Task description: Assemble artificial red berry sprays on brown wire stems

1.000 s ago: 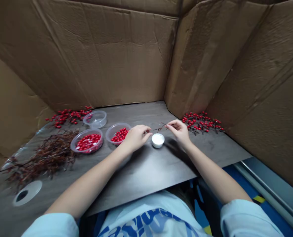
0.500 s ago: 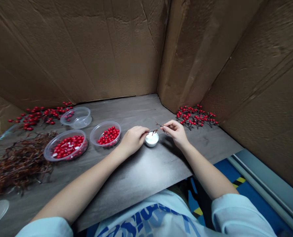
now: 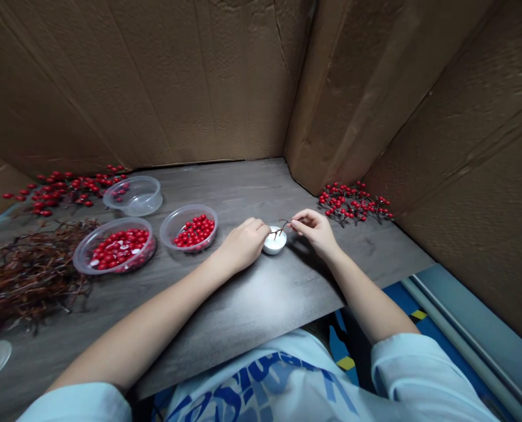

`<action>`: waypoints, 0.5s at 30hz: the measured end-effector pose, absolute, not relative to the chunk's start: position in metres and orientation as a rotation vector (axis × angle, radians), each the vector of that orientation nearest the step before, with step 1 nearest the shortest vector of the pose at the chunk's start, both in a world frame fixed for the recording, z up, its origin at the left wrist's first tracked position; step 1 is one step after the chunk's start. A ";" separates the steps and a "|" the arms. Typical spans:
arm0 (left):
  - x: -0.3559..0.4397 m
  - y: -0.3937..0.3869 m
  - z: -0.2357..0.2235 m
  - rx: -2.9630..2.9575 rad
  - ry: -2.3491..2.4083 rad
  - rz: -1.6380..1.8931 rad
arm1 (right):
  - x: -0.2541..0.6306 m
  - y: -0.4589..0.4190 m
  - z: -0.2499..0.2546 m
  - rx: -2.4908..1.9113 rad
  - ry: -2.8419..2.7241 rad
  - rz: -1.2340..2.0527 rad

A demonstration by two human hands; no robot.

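Note:
Between my hands runs a thin brown artificial twig [image 3: 282,228], held just above a small white cup [image 3: 275,241] of white paste or glue. My left hand [image 3: 243,245] is closed, its fingertips on the twig's near end. My right hand [image 3: 316,231] pinches the twig's other end between thumb and fingers. The cup stands directly below the twig, and its rim is partly hidden by my left fingers.
Clear bowls of loose red berries [image 3: 194,230] [image 3: 118,249] stand left of my hands, beside a clear plastic bowl [image 3: 133,196]. Red berry sprays [image 3: 62,189] [image 3: 352,202] and bare brown twigs [image 3: 32,275] lie on the dark wood-grain board [image 3: 252,293], inside cardboard walls [image 3: 155,88].
My hands have drawn closer together around the twig above the cup. The whole scene sits higher and further left in the view.

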State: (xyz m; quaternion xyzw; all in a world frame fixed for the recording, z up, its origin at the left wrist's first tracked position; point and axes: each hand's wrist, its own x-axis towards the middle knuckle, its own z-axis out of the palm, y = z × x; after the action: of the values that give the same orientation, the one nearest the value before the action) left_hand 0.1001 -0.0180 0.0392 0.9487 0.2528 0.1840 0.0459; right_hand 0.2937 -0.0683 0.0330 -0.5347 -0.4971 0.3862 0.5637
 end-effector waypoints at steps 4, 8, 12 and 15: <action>0.099 -0.017 0.038 2.846 0.728 0.616 | 0.295 -0.066 0.028 -1.266 -1.143 0.917; 0.098 -0.015 0.038 2.831 0.666 0.641 | 0.293 -0.066 0.027 -1.285 -1.123 0.926; 0.098 -0.014 0.037 2.839 0.647 0.611 | 0.289 -0.068 0.030 -1.277 -1.118 0.937; 0.099 -0.014 0.038 2.854 0.643 0.561 | 0.287 -0.069 0.032 -1.257 -1.120 0.946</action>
State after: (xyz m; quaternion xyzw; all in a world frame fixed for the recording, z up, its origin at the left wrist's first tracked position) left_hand 0.0991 -0.0137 0.0375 0.9550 0.2150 0.1876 0.0813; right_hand 0.2870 -0.0686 0.0318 -0.5353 -0.4771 0.4027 0.5689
